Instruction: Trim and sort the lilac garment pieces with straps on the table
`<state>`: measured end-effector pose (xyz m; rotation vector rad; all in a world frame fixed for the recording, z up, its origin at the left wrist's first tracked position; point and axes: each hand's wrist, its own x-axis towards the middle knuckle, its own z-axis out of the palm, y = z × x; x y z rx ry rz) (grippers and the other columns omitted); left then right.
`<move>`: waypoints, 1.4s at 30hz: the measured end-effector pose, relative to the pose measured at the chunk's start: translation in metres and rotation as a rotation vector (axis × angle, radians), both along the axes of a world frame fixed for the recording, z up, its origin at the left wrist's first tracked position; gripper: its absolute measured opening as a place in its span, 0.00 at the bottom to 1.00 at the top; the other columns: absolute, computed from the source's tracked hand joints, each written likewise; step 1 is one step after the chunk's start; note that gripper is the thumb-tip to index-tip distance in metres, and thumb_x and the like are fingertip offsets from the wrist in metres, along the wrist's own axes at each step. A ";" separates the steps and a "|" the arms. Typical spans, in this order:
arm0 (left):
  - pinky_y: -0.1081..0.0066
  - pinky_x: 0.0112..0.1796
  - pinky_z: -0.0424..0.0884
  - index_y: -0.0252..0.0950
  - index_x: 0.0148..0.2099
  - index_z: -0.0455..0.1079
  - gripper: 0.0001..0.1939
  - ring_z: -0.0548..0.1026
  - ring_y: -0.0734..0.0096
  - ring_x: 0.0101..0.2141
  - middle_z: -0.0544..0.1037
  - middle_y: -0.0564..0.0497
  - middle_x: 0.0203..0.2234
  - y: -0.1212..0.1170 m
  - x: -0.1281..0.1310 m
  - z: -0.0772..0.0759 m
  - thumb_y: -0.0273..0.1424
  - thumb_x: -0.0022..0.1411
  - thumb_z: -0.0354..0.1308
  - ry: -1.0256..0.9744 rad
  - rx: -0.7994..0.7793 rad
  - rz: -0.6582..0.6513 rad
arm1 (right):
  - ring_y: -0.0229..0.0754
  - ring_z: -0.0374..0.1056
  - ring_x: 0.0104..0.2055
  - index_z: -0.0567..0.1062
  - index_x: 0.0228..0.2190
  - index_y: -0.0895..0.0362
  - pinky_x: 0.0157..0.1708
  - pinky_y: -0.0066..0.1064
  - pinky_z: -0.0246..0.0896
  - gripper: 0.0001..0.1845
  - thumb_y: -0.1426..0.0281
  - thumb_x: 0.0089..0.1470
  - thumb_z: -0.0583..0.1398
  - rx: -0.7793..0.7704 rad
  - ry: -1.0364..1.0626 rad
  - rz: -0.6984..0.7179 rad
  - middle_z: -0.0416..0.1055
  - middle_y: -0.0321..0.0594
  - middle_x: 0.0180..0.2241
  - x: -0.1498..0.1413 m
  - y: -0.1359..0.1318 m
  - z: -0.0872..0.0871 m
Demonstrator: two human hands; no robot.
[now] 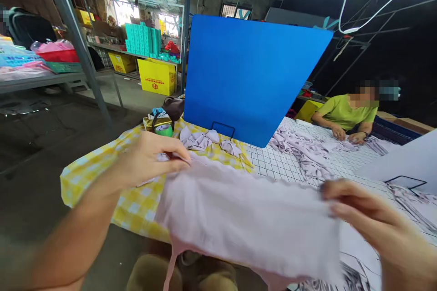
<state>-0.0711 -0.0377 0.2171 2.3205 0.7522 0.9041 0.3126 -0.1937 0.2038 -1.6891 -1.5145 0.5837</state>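
Think of a clock with the pale purple cloth (249,218) in its middle. The cloth is up in the air, spread wide between two hands, over the near edge of the table (276,163). The left hand (146,159), at 10 o'clock, has its thumb and finger closed on the top edge. The right hand (382,223), at 3 o'clock, is blurry, but its thumb and finger look pinched on the other end.

The work on this one seems partway: it is picked up and pulled out flat, but not put down. I cannot tell which other pieces are finished.

Now to count. There is one cloth in the hands, and one pink strap (170,263) shows clearly, hanging at 8 o'clock. Two small heaps (198,139) lie at 11 o'clock on one yellow checked cover (136,209). One blue board (252,77) stands at 12. One big pile (300,150) sits at about 1 o'clock, its pieces too tangled to count. One co-worker (351,111), at 2 o'clock, has two hands on the table.
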 end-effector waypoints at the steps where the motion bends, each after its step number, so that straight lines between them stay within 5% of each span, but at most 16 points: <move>1: 0.78 0.29 0.66 0.36 0.29 0.74 0.08 0.72 0.75 0.27 0.77 0.54 0.24 0.013 0.011 -0.025 0.34 0.52 0.58 0.037 -0.095 0.009 | 0.43 0.64 0.32 0.70 0.31 0.51 0.27 0.32 0.63 0.14 0.55 0.46 0.60 -0.114 0.050 0.081 0.67 0.41 0.30 -0.008 0.017 -0.016; 3: 0.78 0.27 0.64 0.34 0.30 0.74 0.07 0.72 0.74 0.26 0.76 0.53 0.23 0.037 0.035 -0.084 0.31 0.52 0.56 0.133 -0.244 0.012 | 0.41 0.64 0.31 0.68 0.35 0.52 0.27 0.31 0.61 0.14 0.58 0.49 0.56 -0.277 0.076 0.169 0.67 0.38 0.30 -0.020 0.048 -0.060; 6: 0.77 0.27 0.62 0.32 0.28 0.73 0.05 0.71 0.72 0.26 0.75 0.53 0.22 0.063 0.063 -0.169 0.27 0.49 0.56 0.260 -0.353 0.106 | 0.38 0.60 0.25 0.68 0.31 0.54 0.25 0.29 0.57 0.09 0.64 0.46 0.55 -0.368 -0.177 0.080 0.62 0.32 0.22 -0.023 0.081 -0.135; 8: 0.76 0.27 0.63 0.31 0.29 0.73 0.06 0.71 0.71 0.26 0.75 0.52 0.22 0.073 0.075 -0.206 0.25 0.47 0.56 0.285 -0.370 0.133 | 0.38 0.59 0.23 0.68 0.29 0.55 0.25 0.29 0.55 0.07 0.69 0.44 0.54 -0.388 -0.237 0.029 0.59 0.30 0.18 -0.020 0.094 -0.172; 10: 0.74 0.30 0.64 0.31 0.32 0.74 0.08 0.71 0.69 0.27 0.75 0.52 0.23 0.081 0.080 -0.223 0.24 0.47 0.56 0.286 -0.365 0.151 | 0.38 0.59 0.22 0.67 0.30 0.55 0.24 0.29 0.55 0.08 0.70 0.44 0.52 -0.383 -0.264 0.000 0.58 0.30 0.18 -0.015 0.103 -0.192; 15: 0.70 0.41 0.66 0.34 0.42 0.71 0.17 0.72 0.65 0.39 0.75 0.49 0.38 0.097 0.081 -0.226 0.22 0.47 0.56 0.250 -0.323 0.199 | 0.40 0.63 0.27 0.68 0.36 0.55 0.29 0.30 0.58 0.13 0.69 0.47 0.51 -0.335 -0.325 -0.009 0.64 0.33 0.22 -0.004 0.125 -0.195; 19: 0.69 0.43 0.67 0.35 0.53 0.63 0.29 0.70 0.66 0.42 0.69 0.47 0.46 0.105 0.086 -0.235 0.18 0.46 0.55 0.210 -0.288 0.272 | 0.41 0.66 0.36 0.68 0.42 0.55 0.37 0.32 0.61 0.18 0.73 0.47 0.50 -0.270 -0.384 -0.036 0.68 0.40 0.36 -0.004 0.139 -0.202; 22: 0.68 0.41 0.69 0.35 0.57 0.57 0.31 0.71 0.67 0.40 0.66 0.44 0.47 0.104 0.088 -0.246 0.18 0.49 0.53 0.187 -0.285 0.397 | 0.47 0.62 0.47 0.64 0.50 0.57 0.46 0.39 0.57 0.25 0.76 0.49 0.49 -0.209 -0.450 -0.145 0.62 0.48 0.48 -0.018 0.139 -0.214; 25: 0.64 0.49 0.65 0.33 0.60 0.53 0.30 0.66 0.62 0.50 0.62 0.41 0.52 0.091 0.087 -0.254 0.21 0.54 0.51 0.192 -0.174 0.550 | 0.54 0.51 0.57 0.60 0.55 0.58 0.51 0.47 0.51 0.25 0.73 0.55 0.47 -0.147 -0.563 -0.208 0.54 0.51 0.57 -0.038 0.129 -0.227; 31: 0.53 0.58 0.46 0.42 0.61 0.53 0.24 0.49 0.60 0.61 0.52 0.48 0.61 0.050 0.077 -0.263 0.32 0.62 0.47 0.581 0.052 0.130 | 0.47 0.39 0.64 0.55 0.59 0.54 0.58 0.46 0.40 0.27 0.61 0.60 0.43 -0.326 -0.801 -0.132 0.47 0.38 0.62 -0.054 0.095 -0.253; 36: 0.45 0.56 0.42 0.40 0.63 0.50 0.25 0.48 0.58 0.61 0.48 0.45 0.62 0.045 0.061 -0.257 0.34 0.64 0.45 0.729 0.043 0.157 | 0.46 0.38 0.64 0.53 0.60 0.53 0.58 0.47 0.39 0.27 0.61 0.60 0.41 -0.397 -0.786 -0.176 0.45 0.36 0.63 -0.041 0.073 -0.258; 39: 0.44 0.56 0.42 0.37 0.63 0.51 0.27 0.45 0.53 0.61 0.46 0.42 0.62 0.044 0.068 -0.252 0.35 0.63 0.47 0.733 0.059 0.227 | 0.47 0.38 0.64 0.54 0.59 0.55 0.57 0.47 0.42 0.28 0.62 0.60 0.39 -0.361 -0.751 -0.254 0.46 0.40 0.63 -0.042 0.074 -0.254; 42: 0.47 0.57 0.44 0.38 0.64 0.46 0.30 0.41 0.53 0.62 0.44 0.43 0.63 0.037 0.081 -0.253 0.38 0.62 0.48 0.710 0.082 0.161 | 0.46 0.38 0.64 0.53 0.60 0.56 0.57 0.46 0.42 0.28 0.62 0.61 0.39 -0.321 -0.751 -0.275 0.45 0.40 0.63 -0.045 0.085 -0.252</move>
